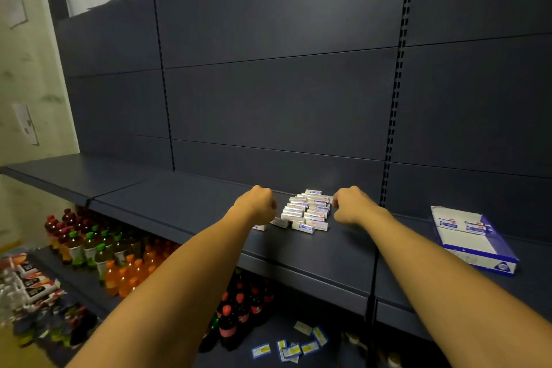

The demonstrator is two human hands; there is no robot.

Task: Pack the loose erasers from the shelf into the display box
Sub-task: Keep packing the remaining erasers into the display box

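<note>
The erasers [307,210] lay heaped on the shelf [185,203], well apart from the box [475,243]. The left hand [258,206] and right hand [352,206] flanked the heap, fingers curled; any hold was unclear. Gathering seemed underway; next, carry a batch rightward to the box.

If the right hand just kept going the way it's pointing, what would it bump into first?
The right hand points left and away, its fingertips at the right edge of the pile of loose erasers. It would most likely meet that pile first, though one view leaves unclear whether it already touches.
</note>
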